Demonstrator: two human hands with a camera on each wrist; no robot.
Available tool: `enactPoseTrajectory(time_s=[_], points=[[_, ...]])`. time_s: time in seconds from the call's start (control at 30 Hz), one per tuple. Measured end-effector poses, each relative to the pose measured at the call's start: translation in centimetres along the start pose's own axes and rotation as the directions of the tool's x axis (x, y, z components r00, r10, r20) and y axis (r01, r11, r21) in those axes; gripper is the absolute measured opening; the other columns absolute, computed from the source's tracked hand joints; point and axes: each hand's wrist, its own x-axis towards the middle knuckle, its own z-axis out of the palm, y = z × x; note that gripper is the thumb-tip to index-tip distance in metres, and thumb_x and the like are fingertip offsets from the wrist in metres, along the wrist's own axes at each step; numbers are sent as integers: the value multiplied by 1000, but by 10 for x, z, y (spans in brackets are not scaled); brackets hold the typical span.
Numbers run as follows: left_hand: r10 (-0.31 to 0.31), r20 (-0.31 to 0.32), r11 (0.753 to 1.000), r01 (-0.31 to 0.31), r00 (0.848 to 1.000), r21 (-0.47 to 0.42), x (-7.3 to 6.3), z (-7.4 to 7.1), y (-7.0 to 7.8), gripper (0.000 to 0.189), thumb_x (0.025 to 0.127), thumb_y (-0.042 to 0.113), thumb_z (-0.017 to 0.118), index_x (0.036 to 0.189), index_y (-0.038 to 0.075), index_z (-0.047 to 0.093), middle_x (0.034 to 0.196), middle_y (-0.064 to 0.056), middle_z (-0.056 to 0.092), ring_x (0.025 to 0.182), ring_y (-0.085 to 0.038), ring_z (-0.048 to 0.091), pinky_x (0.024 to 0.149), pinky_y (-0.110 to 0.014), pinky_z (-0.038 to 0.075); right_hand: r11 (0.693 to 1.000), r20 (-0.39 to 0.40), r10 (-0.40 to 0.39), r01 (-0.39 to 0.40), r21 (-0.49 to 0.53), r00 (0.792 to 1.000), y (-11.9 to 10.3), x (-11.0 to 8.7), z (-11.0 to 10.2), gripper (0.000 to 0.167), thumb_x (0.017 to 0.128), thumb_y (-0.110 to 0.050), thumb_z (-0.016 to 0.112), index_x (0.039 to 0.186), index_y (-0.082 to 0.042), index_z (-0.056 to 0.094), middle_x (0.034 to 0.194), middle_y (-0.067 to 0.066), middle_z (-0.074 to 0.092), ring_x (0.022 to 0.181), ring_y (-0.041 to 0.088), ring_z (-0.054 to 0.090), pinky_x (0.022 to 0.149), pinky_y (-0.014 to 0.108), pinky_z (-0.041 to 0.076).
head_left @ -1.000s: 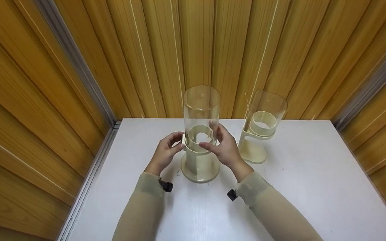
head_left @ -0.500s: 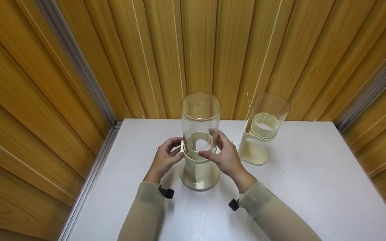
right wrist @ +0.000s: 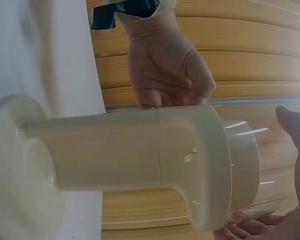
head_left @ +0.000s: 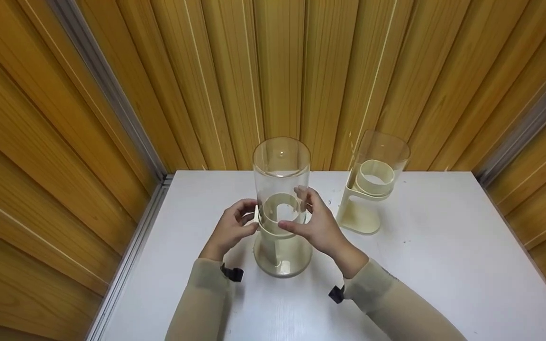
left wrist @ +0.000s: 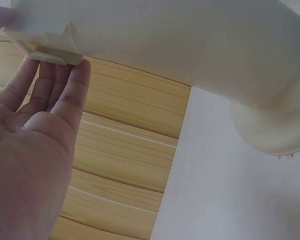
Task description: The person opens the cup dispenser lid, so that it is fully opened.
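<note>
In the head view a cream stand (head_left: 282,267) with a round base carries a tall clear cylinder (head_left: 282,158), upright in front of me. Inside the cylinder's lower end sits a cream ring (head_left: 292,201). My left hand (head_left: 230,230) pinches the small tab (left wrist: 52,56) that juts from the stand's collar, fingertips below it in the left wrist view. On the other side my right hand (head_left: 323,227) grips the cylinder's lower part, thumb in front and fingers behind. The right wrist view shows the collar (right wrist: 212,170) between both hands. Whether the base touches the table is unclear.
At the back right stands a second cream stand (head_left: 360,215) with a shorter clear sleeve (head_left: 382,147) around another cream ring (head_left: 376,186). The white table (head_left: 434,274) meets wood-panelled walls (head_left: 330,71) behind and at both sides.
Both hands have brought the stand and its cylinder toward me, lower in the head view. Their holds look the same. The second stand has hardly shifted in view.
</note>
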Motion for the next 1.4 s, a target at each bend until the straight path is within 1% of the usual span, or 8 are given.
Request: enactPoseTrajectory(time_s=[0.13, 0.27, 0.43, 0.63, 0.8, 1.0, 1.2, 1.4], points=[[-8, 30, 1000, 8, 1000, 24, 2, -3, 0, 59, 87, -4, 73, 146, 1, 64, 148, -17, 68, 144, -30, 64, 124, -27, 57, 999, -18, -44, 45, 27, 999, -4, 6, 1, 111, 84, -38, 102, 169, -10, 37, 175, 18, 46, 167, 45, 42, 142, 67, 32], [-6, 35, 1000, 5, 999, 9, 2, -5, 1, 58, 87, -6, 73, 144, -1, 64, 145, -19, 68, 141, -30, 65, 123, -26, 58, 992, -36, -103, 105, 70, 994, -9, 14, 5, 120, 81, -41, 104, 171, -12, 31, 175, 17, 46, 167, 46, 42, 140, 66, 34], [-10, 37, 999, 8, 999, 30, 4, -6, 0, 57, 86, -6, 75, 142, 0, 66, 141, -18, 70, 137, -28, 68, 120, -24, 59, 989, -13, -117, 118, 84, 993, -14, 19, 9, 132, 77, -38, 107, 175, -11, 22, 175, 14, 44, 168, 43, 41, 143, 62, 32], [12, 25, 997, -13, 1000, 72, 8, -8, -2, 55, 85, -5, 74, 138, 1, 70, 138, -16, 72, 134, -29, 69, 119, -26, 60, 986, -32, -160, 162, 51, 987, -19, 19, 10, 124, 78, -28, 107, 172, -9, 28, 171, 12, 47, 163, 42, 47, 142, 62, 34], [17, 22, 995, -19, 1000, 93, 8, -10, -2, 53, 82, -6, 75, 135, 2, 72, 133, -15, 73, 130, -27, 70, 118, -26, 61, 985, -46, -174, 174, 11, 984, -19, 16, 14, 121, 77, -30, 108, 170, -12, 33, 168, 11, 51, 161, 38, 50, 138, 64, 40], [34, 19, 995, -36, 999, 98, 6, -11, -2, 53, 82, -6, 75, 134, 1, 73, 130, -15, 74, 125, -25, 70, 116, -26, 62, 983, -45, -185, 185, 4, 982, -19, 14, 17, 121, 77, -29, 107, 172, -13, 33, 169, 10, 54, 162, 37, 50, 135, 67, 43], [18, 22, 992, -21, 1000, 128, 5, -11, -1, 52, 82, -3, 77, 133, 6, 74, 128, -12, 75, 126, -25, 72, 118, -30, 62, 981, -84, -191, 192, 3, 978, -16, 15, 18, 117, 76, -29, 107, 169, -14, 37, 160, 11, 61, 154, 34, 57, 132, 62, 49], [41, 53, 987, -49, 998, 150, 5, -14, 2, 46, 82, -2, 77, 127, 8, 75, 126, -11, 76, 125, -25, 74, 117, -31, 63, 981, -115, -196, 195, -19, 974, -17, 14, 19, 112, 76, -30, 106, 166, -14, 41, 157, 9, 62, 148, 33, 60, 129, 61, 51]])
